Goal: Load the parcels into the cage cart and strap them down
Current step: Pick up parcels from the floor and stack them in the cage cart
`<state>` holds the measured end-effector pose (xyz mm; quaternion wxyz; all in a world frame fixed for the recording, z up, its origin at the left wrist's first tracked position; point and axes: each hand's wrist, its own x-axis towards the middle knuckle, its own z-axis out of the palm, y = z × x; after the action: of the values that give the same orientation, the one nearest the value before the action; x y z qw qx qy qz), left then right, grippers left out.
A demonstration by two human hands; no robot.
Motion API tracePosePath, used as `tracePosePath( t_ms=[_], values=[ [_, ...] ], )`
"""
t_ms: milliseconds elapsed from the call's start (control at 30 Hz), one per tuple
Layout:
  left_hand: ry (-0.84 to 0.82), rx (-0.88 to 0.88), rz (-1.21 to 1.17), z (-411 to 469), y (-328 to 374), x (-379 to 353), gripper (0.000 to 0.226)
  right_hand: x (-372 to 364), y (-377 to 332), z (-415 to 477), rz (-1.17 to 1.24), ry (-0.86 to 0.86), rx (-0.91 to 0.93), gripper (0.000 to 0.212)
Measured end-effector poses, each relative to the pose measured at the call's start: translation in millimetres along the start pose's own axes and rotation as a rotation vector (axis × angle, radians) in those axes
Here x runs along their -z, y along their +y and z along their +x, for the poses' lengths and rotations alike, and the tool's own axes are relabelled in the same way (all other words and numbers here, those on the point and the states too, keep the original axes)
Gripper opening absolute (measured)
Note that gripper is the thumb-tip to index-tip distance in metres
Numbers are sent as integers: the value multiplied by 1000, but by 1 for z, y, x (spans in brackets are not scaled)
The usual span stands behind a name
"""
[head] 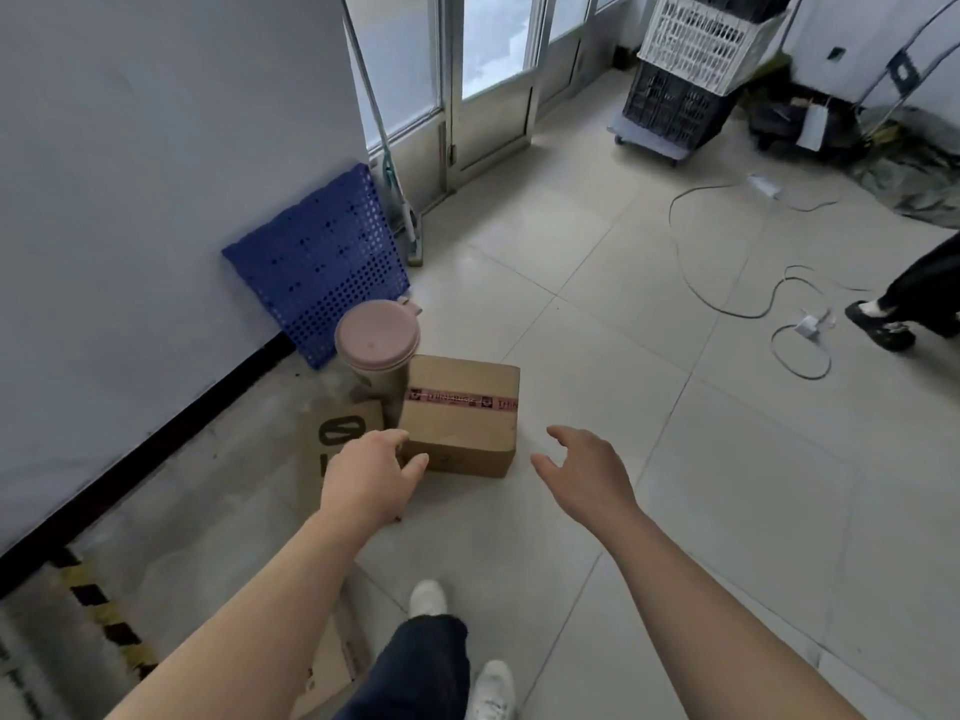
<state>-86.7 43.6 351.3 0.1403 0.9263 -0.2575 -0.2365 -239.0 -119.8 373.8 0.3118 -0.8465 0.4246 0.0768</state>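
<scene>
Fingers of the left hand [371,475] and the right hand [587,472] are spread, holding nothing, either side of the taped parcel [462,413] on the floor [623,407], the left at its near corner. Lifted hastily, the parcel could knock over the pink-lidded bin [376,337] just behind it, or slip from an uneven grip.

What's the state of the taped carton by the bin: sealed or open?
Sealed. The carton has a flat, closed top, with pink printed tape running across it.

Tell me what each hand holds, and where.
Nothing is held: left hand at the near left corner of the box, right hand open, apart from it.
</scene>
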Motion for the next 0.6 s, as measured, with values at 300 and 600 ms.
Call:
tracePosePath(
  t_ms=[300,600],
  values=[
    [-96,79,-3,190,15,-23,54,-15,8,179,51,-67,-132,42],
    [-215,265,-52,356,-14,-120,53,-106,50,359,86,-167,-252,41]
  ],
)
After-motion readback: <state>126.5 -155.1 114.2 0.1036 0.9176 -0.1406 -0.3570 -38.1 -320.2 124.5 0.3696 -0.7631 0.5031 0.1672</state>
